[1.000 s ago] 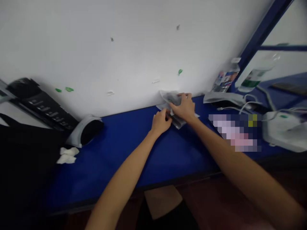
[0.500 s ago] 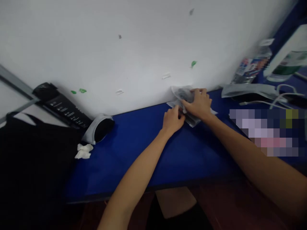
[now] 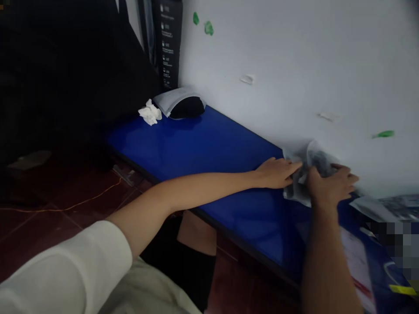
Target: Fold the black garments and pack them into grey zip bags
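A translucent grey plastic pouch (image 3: pixel 296 189) lies on the blue table (image 3: pixel 229 148) against the white wall, with something dark inside. At its left edge is my left hand (image 3: pixel 276 172), its index finger stretched onto the pouch and its other fingers curled; whether it grips the plastic is unclear. My right hand (image 3: pixel 334 185) rests over the pouch's right part with thumb and fingers spread, touching the plastic. Part of the pouch is hidden under that hand, and the picture is slightly blurred there.
Toward the far left of the table sit another pouch with a black item (image 3: pixel 186 107) and a crumpled white tissue (image 3: pixel 150 112). A black box (image 3: pixel 168 48) stands behind them. More pouches (image 3: pixel 379 209) and a sheet of paper (image 3: pixel 358 261) lie at the right.
The view has swung left and tilted, so the hands and pouch now appear further right. My left hand's index finger now reaches out straighter over the pouch.
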Motion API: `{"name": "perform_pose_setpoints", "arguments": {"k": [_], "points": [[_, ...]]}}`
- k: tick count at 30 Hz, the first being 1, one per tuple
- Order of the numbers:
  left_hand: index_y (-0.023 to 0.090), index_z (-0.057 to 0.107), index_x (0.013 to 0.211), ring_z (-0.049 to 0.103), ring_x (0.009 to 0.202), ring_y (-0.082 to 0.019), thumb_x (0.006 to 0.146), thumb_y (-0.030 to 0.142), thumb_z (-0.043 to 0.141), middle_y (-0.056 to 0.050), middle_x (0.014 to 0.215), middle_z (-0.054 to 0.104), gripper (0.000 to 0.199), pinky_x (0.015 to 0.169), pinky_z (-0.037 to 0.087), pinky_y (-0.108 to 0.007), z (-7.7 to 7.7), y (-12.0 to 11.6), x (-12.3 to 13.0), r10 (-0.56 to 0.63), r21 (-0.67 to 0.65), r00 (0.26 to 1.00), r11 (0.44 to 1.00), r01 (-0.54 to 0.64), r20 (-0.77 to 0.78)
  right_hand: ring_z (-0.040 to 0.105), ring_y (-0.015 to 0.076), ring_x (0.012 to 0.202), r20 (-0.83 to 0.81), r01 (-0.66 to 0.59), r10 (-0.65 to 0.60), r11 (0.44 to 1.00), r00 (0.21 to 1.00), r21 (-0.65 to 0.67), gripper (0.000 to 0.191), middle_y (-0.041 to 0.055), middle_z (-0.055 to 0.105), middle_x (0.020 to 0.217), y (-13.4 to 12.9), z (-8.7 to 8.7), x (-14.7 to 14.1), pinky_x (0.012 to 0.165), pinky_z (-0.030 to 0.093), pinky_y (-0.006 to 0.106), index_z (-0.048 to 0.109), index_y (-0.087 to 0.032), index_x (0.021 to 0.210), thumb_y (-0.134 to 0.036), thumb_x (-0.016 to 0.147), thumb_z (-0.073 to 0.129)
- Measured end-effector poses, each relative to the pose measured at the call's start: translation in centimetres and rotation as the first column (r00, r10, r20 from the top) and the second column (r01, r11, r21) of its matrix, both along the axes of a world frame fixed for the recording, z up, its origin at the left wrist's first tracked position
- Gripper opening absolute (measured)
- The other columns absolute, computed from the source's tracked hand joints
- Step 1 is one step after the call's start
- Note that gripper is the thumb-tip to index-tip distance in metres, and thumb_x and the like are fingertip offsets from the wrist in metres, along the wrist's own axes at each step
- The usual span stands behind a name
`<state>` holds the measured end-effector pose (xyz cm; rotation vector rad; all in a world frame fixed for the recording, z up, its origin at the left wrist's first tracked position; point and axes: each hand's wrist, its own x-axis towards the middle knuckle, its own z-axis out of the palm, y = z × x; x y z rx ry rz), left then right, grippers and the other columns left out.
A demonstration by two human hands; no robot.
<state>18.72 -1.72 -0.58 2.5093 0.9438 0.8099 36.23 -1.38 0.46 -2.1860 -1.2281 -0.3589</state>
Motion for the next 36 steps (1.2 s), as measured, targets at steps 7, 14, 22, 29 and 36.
{"name": "perform_pose_setpoints", "arguments": {"k": [7,14,22,29,36], "points": [[0.018,0.058,0.125,0.066,0.114,-0.027,0.097,0.016,0.051,-0.011,0.121,0.07,0.029,0.093,0.049,-0.041,0.8,-0.7,-0.7,0.009,-0.012,1.0,1.0,-0.008,0.017,0.057,0.0477,0.127,-0.007,-0.055,0.055,0.998,0.998,0.018,0.053,0.0213,0.057,0.135,-0.6,0.3,-0.1,0.099,0.047,0.065,0.06,-0.026,0.125,-0.037,0.074,0.068],[0.017,0.057,0.114,0.068,0.101,-0.025,0.096,0.019,0.051,-0.009,0.11,0.071,0.018,0.085,0.048,-0.039,0.5,-0.7,-0.6,0.03,0.044,0.988,0.998,-0.037,0.151,0.061,0.0413,0.123,-0.002,-0.145,0.145,0.989,0.989,-0.041,0.057,0.0212,0.058,0.136,-1.2,1.0,0.1,0.103,0.05,0.06,0.062,-0.018,0.132,-0.025,0.076,0.058],[0.019,0.06,0.108,0.068,0.1,-0.027,0.092,0.017,0.052,-0.009,0.106,0.071,0.018,0.089,0.048,-0.04,0.5,-0.9,-0.5,0.12,0.02,0.969,0.992,-0.127,0.218,0.065,0.0356,0.113,0.088,-0.289,0.289,0.957,0.953,-0.012,0.05,0.0206,0.068,0.122,-1.6,1.4,-0.1,0.104,0.051,0.051,0.076,-0.014,0.118,-0.022,0.074,0.053],[0.018,0.056,0.122,0.068,0.105,-0.027,0.097,0.018,0.049,-0.012,0.112,0.071,0.025,0.094,0.051,-0.04,1.2,-1.2,-0.9,0.269,-0.089,0.929,0.963,-0.254,0.254,0.072,0.0316,0.097,-0.068,-0.604,0.601,0.796,0.796,-0.032,0.042,0.016,0.078,0.102,-1.5,1.9,-3.2,0.096,0.055,0.045,0.074,-0.016,0.106,-0.045,0.092,0.047],[0.02,0.061,0.121,0.066,0.114,-0.026,0.099,0.012,0.042,-0.011,0.117,0.07,0.03,0.101,0.052,-0.038,1.7,-1.6,-5.4,0.193,-0.126,0.957,0.978,-0.168,0.216,0.069,0.0306,0.117,-0.28,-0.825,0.792,0.565,0.543,-0.004,0.049,0.0135,0.076,0.125,-2.4,2.6,-6.0,0.106,0.052,0.046,0.072,-0.018,0.119,-0.055,0.098,0.047]]}}
